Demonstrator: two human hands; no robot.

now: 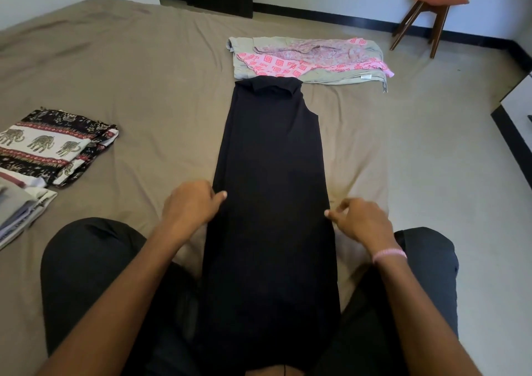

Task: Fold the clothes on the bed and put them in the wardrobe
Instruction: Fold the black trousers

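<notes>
A long black dress (pixel 270 174), folded lengthwise into a narrow strip, lies on the brown bed (pixel 144 82) and runs from my lap toward the far side. My left hand (pixel 191 203) pinches the dress's left edge between thumb and curled fingers. At the right edge, my right hand (pixel 359 221) touches the cloth with its fingertips, fingers loosely bent; a pink band sits on that wrist. Both knees in dark trousers rest on the bed on either side of the dress.
A grey garment with pink patterned clothes (pixel 311 56) on it lies beyond the dress's collar. An elephant-print folded cloth (pixel 54 145) and a stack of folded clothes (pixel 20 206) sit at the left. A red chair (pixel 431 4) stands on the floor at the far right.
</notes>
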